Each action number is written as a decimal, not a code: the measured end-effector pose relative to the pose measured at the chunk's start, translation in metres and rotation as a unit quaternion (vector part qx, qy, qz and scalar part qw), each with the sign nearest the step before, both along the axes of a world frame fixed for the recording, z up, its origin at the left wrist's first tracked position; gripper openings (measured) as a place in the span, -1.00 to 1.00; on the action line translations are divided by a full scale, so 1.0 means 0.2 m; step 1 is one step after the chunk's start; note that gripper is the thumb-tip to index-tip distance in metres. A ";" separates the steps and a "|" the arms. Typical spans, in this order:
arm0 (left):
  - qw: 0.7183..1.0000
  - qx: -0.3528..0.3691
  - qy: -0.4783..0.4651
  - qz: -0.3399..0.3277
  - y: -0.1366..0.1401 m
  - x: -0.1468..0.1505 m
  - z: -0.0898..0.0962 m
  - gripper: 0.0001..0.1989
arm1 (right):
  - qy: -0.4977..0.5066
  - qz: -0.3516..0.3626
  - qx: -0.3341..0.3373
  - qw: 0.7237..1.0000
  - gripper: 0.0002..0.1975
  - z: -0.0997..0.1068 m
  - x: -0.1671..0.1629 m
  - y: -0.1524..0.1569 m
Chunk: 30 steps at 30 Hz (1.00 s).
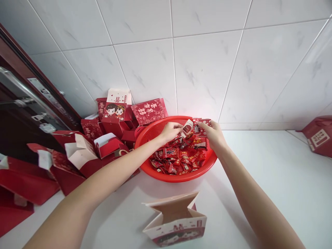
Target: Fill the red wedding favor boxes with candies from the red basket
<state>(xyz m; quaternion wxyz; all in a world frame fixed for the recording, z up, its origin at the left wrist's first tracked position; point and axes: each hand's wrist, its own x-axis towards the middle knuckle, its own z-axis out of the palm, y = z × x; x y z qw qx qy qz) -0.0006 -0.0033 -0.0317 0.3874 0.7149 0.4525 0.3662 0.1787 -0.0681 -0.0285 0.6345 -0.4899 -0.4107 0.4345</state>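
Over a red plastic basket of wrapped candies, both of my hands are at work. My left hand is closed in a pinch at the edge of a small cream-and-red candy packet with printed letters. Between the fingers of my right hand is a red candy packet with white patterns. The two packets are side by side, close together. In front of the basket, nearest me, an opened paper gift box stands upright with its top spread and brown inner walls showing.
Several red gift boxes, some with flaps up, crowd the left side beside a dark door frame. A flat red printed box leans on the tiled wall. At the far right sits another red box on the white tabletop.
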 end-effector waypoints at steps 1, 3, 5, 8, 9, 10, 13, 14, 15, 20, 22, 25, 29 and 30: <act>1.000 -0.010 -0.023 -0.001 0.00 0.00 0.00 -0.88 | -0.001 0.005 -0.002 1.000 -0.77 0.00 0.00 0.00; 0.997 -0.037 -0.060 -0.023 -0.01 0.00 0.01 -0.88 | -0.001 0.019 -0.007 1.000 -0.76 0.01 0.00 -0.01; 0.994 -0.054 -0.079 -0.056 -0.02 0.01 0.01 -0.87 | 0.002 0.028 -0.008 1.000 -0.75 0.02 0.00 -0.01; 0.998 -0.003 -0.039 -0.057 -0.01 0.00 0.02 -0.83 | -0.002 0.033 -0.012 0.999 -0.75 0.03 -0.01 -0.02; 0.999 0.025 -0.006 -0.041 -0.01 -0.01 0.03 -0.80 | -0.008 0.035 -0.017 0.999 -0.76 0.03 -0.01 -0.02; 0.998 0.049 0.035 -0.026 -0.01 -0.03 0.05 -0.77 | -0.017 0.037 -0.023 0.999 -0.77 0.03 -0.01 -0.02; 0.976 0.073 0.198 -0.051 -0.03 -0.12 0.13 -0.76 | -0.040 0.042 -0.022 0.998 -0.80 0.02 -0.01 -0.02; 0.957 0.066 0.269 -0.087 -0.06 -0.15 0.17 -0.79 | -0.046 0.043 -0.017 0.998 -0.81 0.02 -0.01 -0.02; 0.931 0.047 0.339 -0.125 -0.09 -0.19 0.21 -0.81 | -0.050 0.046 -0.015 0.998 -0.82 0.02 -0.01 -0.02; 0.792 -0.070 0.538 -0.280 -0.24 -0.26 0.26 -0.45 | -0.068 0.063 -0.020 0.995 -0.85 0.03 -0.02 -0.02; 0.770 -0.051 0.578 -0.264 -0.27 -0.25 0.22 -0.33 | -0.069 0.068 -0.017 0.995 -0.87 0.03 -0.02 -0.02; 0.769 -0.029 0.588 -0.250 -0.27 -0.24 0.15 -0.34 | -0.070 0.075 -0.024 0.994 -0.91 0.04 -0.02 -0.03; 0.796 -0.047 0.539 -0.270 -0.25 -0.23 0.11 -0.54 | -0.063 0.095 -0.037 0.993 -0.93 0.06 -0.03 -0.05; 0.798 -0.048 0.530 -0.283 -0.25 -0.23 0.11 -0.60 | -0.060 0.100 -0.039 0.992 -0.92 0.06 -0.03 -0.06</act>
